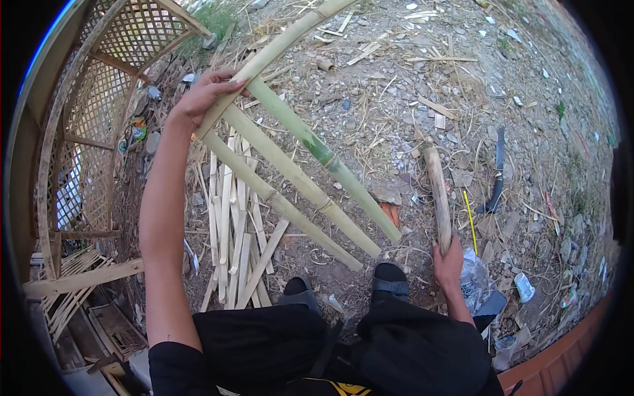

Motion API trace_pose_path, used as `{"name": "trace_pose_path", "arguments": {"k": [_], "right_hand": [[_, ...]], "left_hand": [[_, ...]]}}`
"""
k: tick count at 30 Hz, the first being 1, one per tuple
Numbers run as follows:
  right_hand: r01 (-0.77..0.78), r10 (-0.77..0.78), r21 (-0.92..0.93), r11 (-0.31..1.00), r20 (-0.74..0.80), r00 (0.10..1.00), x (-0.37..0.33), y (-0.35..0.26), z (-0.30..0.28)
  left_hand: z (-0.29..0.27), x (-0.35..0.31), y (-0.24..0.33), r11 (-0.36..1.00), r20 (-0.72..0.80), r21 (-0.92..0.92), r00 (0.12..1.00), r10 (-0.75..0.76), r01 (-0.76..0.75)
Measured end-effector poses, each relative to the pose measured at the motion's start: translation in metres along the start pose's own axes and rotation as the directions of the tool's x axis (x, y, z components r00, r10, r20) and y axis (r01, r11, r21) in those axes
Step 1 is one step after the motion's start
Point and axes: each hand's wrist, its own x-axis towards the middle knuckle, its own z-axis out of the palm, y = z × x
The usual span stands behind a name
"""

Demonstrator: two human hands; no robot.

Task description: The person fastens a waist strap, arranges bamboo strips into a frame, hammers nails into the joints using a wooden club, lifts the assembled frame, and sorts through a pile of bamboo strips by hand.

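My left hand [210, 96] is closed round a long bamboo strip [284, 43] that slants up to the top of the view. Three split bamboo lengths run from that strip down to the right: a greener one [304, 135], a paler one in the middle [277, 162] and another pale one [241, 168] nearest me. Whether they are fastened to it or only lie against it I cannot tell. My right hand [449, 261] grips the lower end of a thick round wooden stick [438, 191], which points away from me.
A pile of thin split strips [231, 224] lies left of my feet. Lattice panels [86, 145] stand at the left. To the right are a dark curved blade [498, 171], a thin yellow rod [470, 221], a clear plastic bag [474, 280] and a crumpled white cup [524, 288]. Debris covers the ground.
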Motion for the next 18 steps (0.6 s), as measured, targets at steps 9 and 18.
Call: {"name": "trace_pose_path", "arguments": {"k": [9,18], "right_hand": [[0.173,-0.167,0.121,0.977,-0.064,0.984,0.014,-0.082,-0.015],[0.113,-0.255,0.329,0.937,0.429,0.867,0.017,-0.074,0.001]], "left_hand": [[0.027,0.022,-0.035,0.993,0.079,-0.106,0.996,-0.048,0.056],[0.036,0.037,-0.047,0.982,0.118,-0.175,0.992,-0.054,0.074]]}}
